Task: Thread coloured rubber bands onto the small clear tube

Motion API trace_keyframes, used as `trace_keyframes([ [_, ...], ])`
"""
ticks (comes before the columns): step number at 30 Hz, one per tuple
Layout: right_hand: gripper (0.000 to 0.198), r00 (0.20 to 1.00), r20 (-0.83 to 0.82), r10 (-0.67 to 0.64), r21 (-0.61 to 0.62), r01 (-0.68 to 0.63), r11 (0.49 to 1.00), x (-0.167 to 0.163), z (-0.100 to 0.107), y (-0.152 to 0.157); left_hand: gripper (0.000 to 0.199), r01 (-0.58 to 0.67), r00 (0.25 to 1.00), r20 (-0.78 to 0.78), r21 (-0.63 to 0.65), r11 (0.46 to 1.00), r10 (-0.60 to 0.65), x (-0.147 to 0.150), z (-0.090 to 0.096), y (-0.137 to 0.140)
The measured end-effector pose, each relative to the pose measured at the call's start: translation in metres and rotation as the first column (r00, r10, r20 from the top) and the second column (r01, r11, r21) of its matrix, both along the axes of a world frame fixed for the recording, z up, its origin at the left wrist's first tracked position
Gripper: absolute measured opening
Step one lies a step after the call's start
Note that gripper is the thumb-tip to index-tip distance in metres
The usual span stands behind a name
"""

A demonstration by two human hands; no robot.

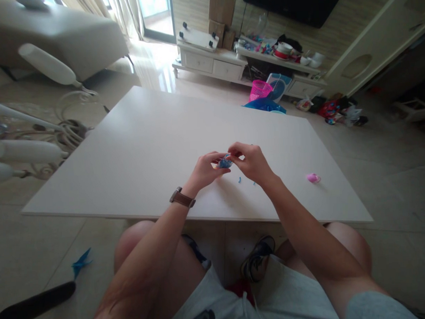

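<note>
Between the fingers and thumb of my left hand is a small blue object, possibly a clear packet of blue bits; it is too small to tell. My right hand is closed in a pinch at the upper right edge of this object. What its fingertips grip is hidden. Both hands are just over the white table. A tiny blue piece lies on the tabletop below my right hand, with another beside my right wrist. Farther right sits a small pink item.
Lamp arms with white shades stand against the table's left side. Beyond the far edge are a pink basket, a blue plastic bag and a low white cabinet. My knees are under the near edge.
</note>
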State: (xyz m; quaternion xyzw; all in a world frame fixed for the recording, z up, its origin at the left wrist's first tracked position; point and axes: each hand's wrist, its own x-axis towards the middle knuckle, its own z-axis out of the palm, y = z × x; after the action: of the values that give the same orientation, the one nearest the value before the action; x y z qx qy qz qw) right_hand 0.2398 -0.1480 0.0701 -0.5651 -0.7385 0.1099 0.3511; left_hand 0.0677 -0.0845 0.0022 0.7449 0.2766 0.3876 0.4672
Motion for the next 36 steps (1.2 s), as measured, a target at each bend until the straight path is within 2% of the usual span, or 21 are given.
trace_keyframes([
  [3, 0.002, 1.000, 0.002, 0.011, -0.009, -0.011, 1.000, -0.005, 0.007, 0.001, 0.040, 0.010, 0.995, 0.097, -0.093, 0.996, -0.001, 0.003, -0.002, 0.002],
  [7, 0.004, 1.000, -0.018, -0.011, 0.056, 0.012, 0.998, -0.009, 0.017, 0.002, 0.044, 0.019, 0.991, 0.130, -0.149, 0.989, 0.000, 0.004, -0.002, 0.003],
  [9, 0.008, 0.997, -0.054, -0.048, 0.098, 0.053, 0.994, 0.002, 0.019, 0.000, 0.045, 0.006, 0.992, 0.123, -0.155, 0.988, 0.013, 0.003, -0.003, 0.003],
  [11, 0.012, 0.991, -0.071, -0.111, 0.072, 0.116, 0.991, 0.028, 0.015, -0.005, 0.046, -0.006, 0.992, 0.121, -0.153, 0.988, 0.025, 0.002, -0.004, 0.004],
  [13, 0.017, 0.986, -0.030, -0.162, -0.049, 0.160, 0.986, 0.065, -0.002, -0.018, 0.047, -0.011, 0.991, 0.127, -0.150, 0.989, 0.030, 0.001, -0.005, 0.005],
  [15, 0.033, 0.988, 0.030, -0.154, -0.190, 0.157, 0.969, 0.104, -0.029, -0.037, 0.047, -0.013, 0.991, 0.131, -0.145, 0.989, 0.032, 0.000, -0.006, 0.006],
  [18, 0.051, 0.979, 0.029, -0.201, -0.255, 0.201, 0.946, 0.138, -0.076, -0.072, 0.046, -0.019, 0.991, 0.127, -0.133, 0.991, 0.036, 0.000, -0.005, 0.007],
  [21, 0.040, 0.962, 0.003, -0.271, -0.217, 0.266, 0.939, 0.133, -0.110, -0.093, 0.045, -0.015, 0.993, 0.114, -0.125, 0.992, 0.030, 0.002, -0.004, 0.005],
  [24, 0.026, 0.955, -0.028, -0.294, -0.199, 0.283, 0.938, 0.113, -0.123, -0.093, 0.045, -0.009, 0.995, 0.097, -0.120, 0.993, 0.020, 0.005, -0.003, 0.002],
  [27, 0.012, 0.950, -0.024, -0.311, -0.193, 0.301, 0.934, 0.105, -0.124, -0.081, 0.045, -0.014, 0.998, 0.065, -0.104, 0.994, 0.020, 0.005, -0.005, 0.000],
  [31, 0.010, 0.936, -0.036, -0.351, -0.189, 0.338, 0.922, 0.103, -0.114, -0.072, 0.044, -0.005, 1.000, 0.017, -0.059, 0.998, 0.006, 0.004, -0.008, -0.002],
  [33, 0.011, 0.914, -0.146, -0.380, -0.170, 0.355, 0.919, 0.093, -0.101, -0.068, 0.044, -0.004, 1.000, 0.001, -0.045, 0.999, 0.004, 0.003, -0.008, -0.002],
  [36, 0.019, 0.828, -0.425, -0.365, -0.128, 0.345, 0.930, 0.065, -0.074, -0.058, 0.044, 0.001, 1.000, -0.011, -0.032, 0.999, -0.001, 0.003, -0.005, -0.002],
])
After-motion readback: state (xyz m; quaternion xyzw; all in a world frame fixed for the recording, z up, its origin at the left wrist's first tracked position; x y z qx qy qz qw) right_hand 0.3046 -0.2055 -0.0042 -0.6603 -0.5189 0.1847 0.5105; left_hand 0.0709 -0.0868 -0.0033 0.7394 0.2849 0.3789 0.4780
